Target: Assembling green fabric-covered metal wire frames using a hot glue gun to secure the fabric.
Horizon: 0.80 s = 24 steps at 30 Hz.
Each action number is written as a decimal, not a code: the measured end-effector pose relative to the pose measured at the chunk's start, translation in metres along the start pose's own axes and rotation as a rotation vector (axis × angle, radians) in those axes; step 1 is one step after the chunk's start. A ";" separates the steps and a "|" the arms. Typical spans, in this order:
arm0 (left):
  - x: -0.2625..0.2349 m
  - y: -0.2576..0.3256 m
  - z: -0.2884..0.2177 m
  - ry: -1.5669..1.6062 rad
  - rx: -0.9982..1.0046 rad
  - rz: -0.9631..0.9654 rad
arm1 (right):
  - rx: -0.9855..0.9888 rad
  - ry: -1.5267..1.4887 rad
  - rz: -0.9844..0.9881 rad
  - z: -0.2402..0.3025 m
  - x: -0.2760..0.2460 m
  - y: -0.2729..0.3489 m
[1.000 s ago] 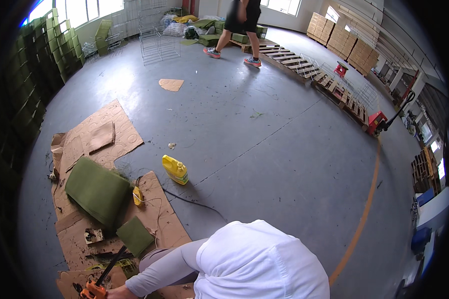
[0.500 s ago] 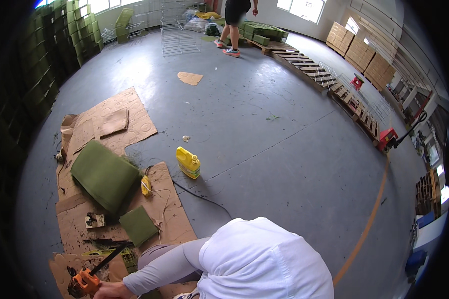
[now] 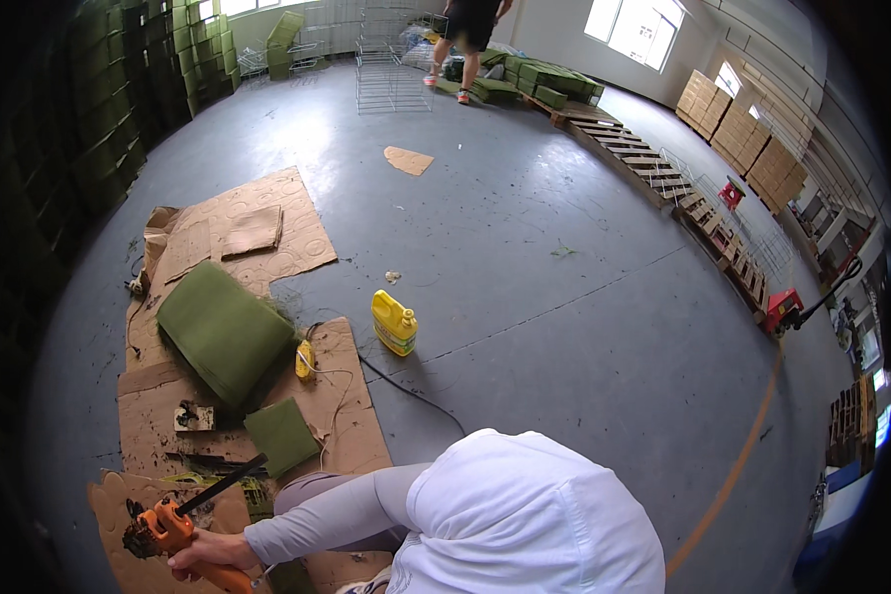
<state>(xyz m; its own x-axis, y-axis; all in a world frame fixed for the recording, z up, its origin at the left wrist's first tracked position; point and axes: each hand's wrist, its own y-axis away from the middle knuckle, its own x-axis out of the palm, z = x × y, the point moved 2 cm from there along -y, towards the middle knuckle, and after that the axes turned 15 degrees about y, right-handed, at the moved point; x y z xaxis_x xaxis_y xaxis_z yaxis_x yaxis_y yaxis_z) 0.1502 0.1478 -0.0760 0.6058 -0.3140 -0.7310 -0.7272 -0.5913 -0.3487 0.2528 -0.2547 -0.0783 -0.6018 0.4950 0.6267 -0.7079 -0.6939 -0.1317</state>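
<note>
My right hand (image 3: pixel 213 550), at the end of a grey sleeve, is closed around the handle of an orange power tool (image 3: pixel 173 527) at the lower left. A long black bar (image 3: pixel 223 484) sticks out from it toward the upper right; I cannot make out its exact kind. Its tip is close to a small green mat square (image 3: pixel 282 437). Beyond that lies a larger stack of green mats (image 3: pixel 223 332), frayed along its right edge. Brown cardboard (image 3: pixel 351 421) littered with dark scraps lies underneath. My left hand is outside the picture.
A yellow jug (image 3: pixel 394 324) stands on the grey floor, near a yellow power strip (image 3: pixel 305 360) and a black cable (image 3: pixel 411 393). Green stacks (image 3: pixel 99 129) line the left. Wooden pallets (image 3: pixel 624 148), a red pallet jack (image 3: pixel 784 309) and another person (image 3: pixel 470 30) are farther off.
My right hand and the orange tool have come further into view, shifting slightly upward. The whole scene has moved right with my head. The other person has stepped toward the green stacks at the back.
</note>
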 end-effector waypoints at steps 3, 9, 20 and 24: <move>0.001 -0.005 -0.002 0.009 0.003 0.000 | -0.027 0.064 0.040 0.004 -0.004 -0.003; -0.005 0.004 0.007 0.013 -0.026 -0.005 | -0.012 0.042 -0.003 0.004 -0.007 0.000; -0.013 0.016 0.017 0.027 -0.065 -0.015 | 0.030 0.013 -0.045 0.000 0.002 0.005; -0.011 0.018 0.021 0.035 -0.079 -0.013 | 0.046 0.021 -0.033 -0.003 -0.001 0.002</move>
<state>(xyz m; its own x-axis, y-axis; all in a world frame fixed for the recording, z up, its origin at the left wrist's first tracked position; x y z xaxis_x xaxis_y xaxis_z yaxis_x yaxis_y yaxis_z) 0.1236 0.1556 -0.0866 0.6272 -0.3308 -0.7051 -0.6920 -0.6522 -0.3095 0.2508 -0.2551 -0.0817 -0.5861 0.5290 0.6137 -0.7103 -0.6999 -0.0752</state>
